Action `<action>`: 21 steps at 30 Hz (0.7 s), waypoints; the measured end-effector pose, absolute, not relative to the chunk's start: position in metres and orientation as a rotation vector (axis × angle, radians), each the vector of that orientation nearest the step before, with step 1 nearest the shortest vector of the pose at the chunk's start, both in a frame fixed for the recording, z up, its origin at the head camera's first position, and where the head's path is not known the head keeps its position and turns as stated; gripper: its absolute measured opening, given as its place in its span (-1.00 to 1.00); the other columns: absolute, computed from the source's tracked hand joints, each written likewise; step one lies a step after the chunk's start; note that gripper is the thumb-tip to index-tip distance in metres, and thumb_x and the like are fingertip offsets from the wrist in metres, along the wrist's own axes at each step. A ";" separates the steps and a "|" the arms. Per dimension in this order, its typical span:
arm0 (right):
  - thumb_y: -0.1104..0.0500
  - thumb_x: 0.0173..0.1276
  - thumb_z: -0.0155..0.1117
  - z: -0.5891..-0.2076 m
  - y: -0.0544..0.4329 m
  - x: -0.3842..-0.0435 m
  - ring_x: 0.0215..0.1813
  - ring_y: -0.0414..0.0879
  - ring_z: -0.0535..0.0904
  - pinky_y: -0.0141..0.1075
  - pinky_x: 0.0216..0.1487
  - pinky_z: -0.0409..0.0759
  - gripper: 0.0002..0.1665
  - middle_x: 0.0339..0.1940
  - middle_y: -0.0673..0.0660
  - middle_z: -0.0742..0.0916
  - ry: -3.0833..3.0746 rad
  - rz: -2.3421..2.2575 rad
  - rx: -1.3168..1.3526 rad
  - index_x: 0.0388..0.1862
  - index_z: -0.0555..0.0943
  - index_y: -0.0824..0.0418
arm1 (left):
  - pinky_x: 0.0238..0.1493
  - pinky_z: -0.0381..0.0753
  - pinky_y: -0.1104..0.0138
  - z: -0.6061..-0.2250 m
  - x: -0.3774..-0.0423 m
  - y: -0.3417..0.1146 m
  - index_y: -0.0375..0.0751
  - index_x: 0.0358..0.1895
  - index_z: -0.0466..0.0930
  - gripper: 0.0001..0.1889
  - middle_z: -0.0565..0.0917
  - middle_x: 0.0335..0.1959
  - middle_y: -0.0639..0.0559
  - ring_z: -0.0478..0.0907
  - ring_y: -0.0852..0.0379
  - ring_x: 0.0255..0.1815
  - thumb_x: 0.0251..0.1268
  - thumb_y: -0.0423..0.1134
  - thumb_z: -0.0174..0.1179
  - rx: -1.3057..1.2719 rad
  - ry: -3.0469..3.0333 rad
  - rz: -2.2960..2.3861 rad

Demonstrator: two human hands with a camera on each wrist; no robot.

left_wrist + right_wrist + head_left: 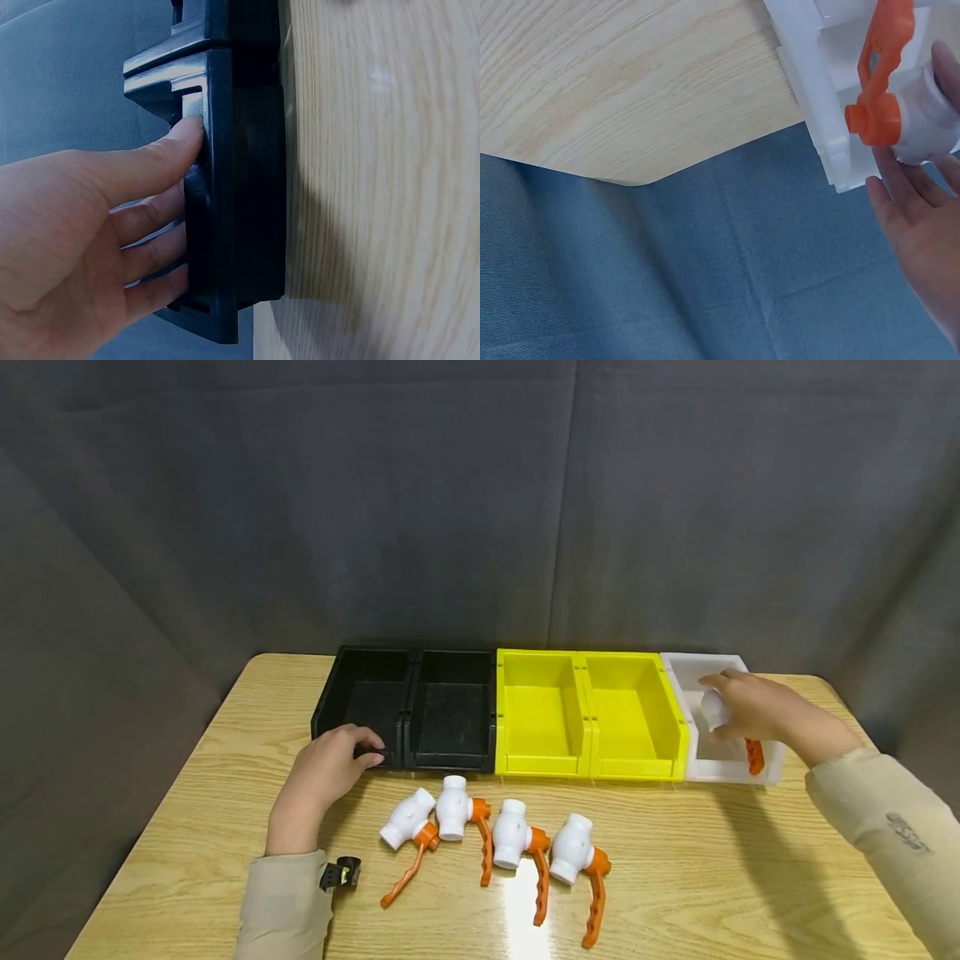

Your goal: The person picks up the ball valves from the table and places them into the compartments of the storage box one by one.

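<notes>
My right hand point(752, 703) holds a white plastic ball valve point(926, 124) with an orange lever handle point(885, 49) inside the white bin point(731, 770) at the right end of the row. Fingers and thumb are around the valve body; whether it touches the bin floor, I cannot tell. My left hand point(328, 775) rests at the front of the leftmost black bin point(214, 187), thumb on its front lip and the other fingers loosely reaching behind it. Several similar ball valves, including one point(408, 818) with its handle angled left, lie on the table before the bins.
Another black bin point(452, 762) and two yellow bins point(543, 766) stand side by side between the outer ones. The wooden table point(675, 877) has rounded back corners. A dark grey curtain point(450, 510) hangs behind it.
</notes>
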State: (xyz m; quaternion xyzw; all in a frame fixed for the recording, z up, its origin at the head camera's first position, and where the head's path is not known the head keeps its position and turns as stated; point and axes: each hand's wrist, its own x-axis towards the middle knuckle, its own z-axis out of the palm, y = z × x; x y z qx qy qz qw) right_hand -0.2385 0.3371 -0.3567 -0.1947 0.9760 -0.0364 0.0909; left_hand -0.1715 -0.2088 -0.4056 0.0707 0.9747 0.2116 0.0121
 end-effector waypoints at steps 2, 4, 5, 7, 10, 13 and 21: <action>0.18 -0.04 0.66 -0.358 0.337 -0.241 -0.14 0.21 0.56 0.15 -0.04 0.57 -0.06 0.09 0.51 0.55 2.905 -0.099 -0.578 0.26 0.43 0.54 | 0.01 0.56 -0.08 -0.406 -0.172 -0.209 -0.15 -0.06 0.73 -0.82 0.69 -0.04 -0.11 0.62 -0.15 0.01 0.32 -0.26 0.32 0.220 3.043 0.657; 0.19 -0.04 0.65 -0.360 0.337 -0.244 -0.11 0.23 0.56 0.17 -0.01 0.56 -0.07 0.11 0.51 0.55 2.906 -0.093 -0.571 0.26 0.43 0.53 | 0.01 0.56 -0.08 -0.406 -0.172 -0.208 -0.15 -0.06 0.73 -0.82 0.69 -0.05 -0.11 0.62 -0.15 0.00 0.31 -0.26 0.33 0.216 3.045 0.655; 0.19 -0.03 0.65 -0.360 0.336 -0.246 -0.08 0.25 0.55 0.18 0.02 0.55 -0.07 0.13 0.52 0.54 2.904 -0.089 -0.563 0.27 0.43 0.52 | 0.01 0.56 -0.08 -0.406 -0.172 -0.208 -0.15 -0.06 0.73 -0.82 0.69 -0.05 -0.11 0.62 -0.15 0.00 0.31 -0.26 0.33 0.214 3.046 0.653; 0.18 -0.03 0.66 -0.360 0.334 -0.248 -0.02 0.29 0.54 0.20 0.06 0.53 -0.06 0.15 0.51 0.54 2.894 -0.079 -0.554 0.27 0.43 0.52 | 0.02 0.56 -0.08 -0.406 -0.172 -0.208 -0.15 -0.06 0.73 -0.82 0.69 -0.05 -0.11 0.62 -0.15 0.00 0.31 -0.26 0.33 0.207 3.045 0.655; 0.18 -0.04 0.67 -0.360 0.331 -0.251 0.08 0.36 0.51 0.23 0.10 0.50 -0.06 0.17 0.51 0.53 2.882 -0.052 -0.545 0.27 0.44 0.51 | 0.01 0.56 -0.07 -0.405 -0.172 -0.208 -0.14 -0.06 0.73 -0.82 0.69 -0.06 -0.10 0.62 -0.15 0.00 0.32 -0.25 0.32 0.199 3.041 0.657; 0.21 -0.05 0.67 -0.361 0.327 -0.254 0.13 0.39 0.47 0.25 0.11 0.49 -0.09 0.17 0.50 0.54 2.878 -0.030 -0.552 0.26 0.45 0.49 | 0.01 0.56 -0.07 -0.406 -0.171 -0.209 -0.14 -0.06 0.73 -0.82 0.69 -0.05 -0.10 0.62 -0.15 0.00 0.31 -0.25 0.33 0.198 3.041 0.657; 0.34 -0.15 0.67 -0.370 0.321 -0.259 -0.03 0.34 0.55 0.22 0.05 0.52 -0.15 -0.01 0.42 0.61 2.904 0.012 -0.667 0.17 0.50 0.51 | 0.02 0.56 -0.07 -0.407 -0.171 -0.207 -0.14 -0.07 0.73 -0.83 0.69 -0.05 -0.11 0.62 -0.15 0.01 0.31 -0.25 0.33 0.198 3.041 0.661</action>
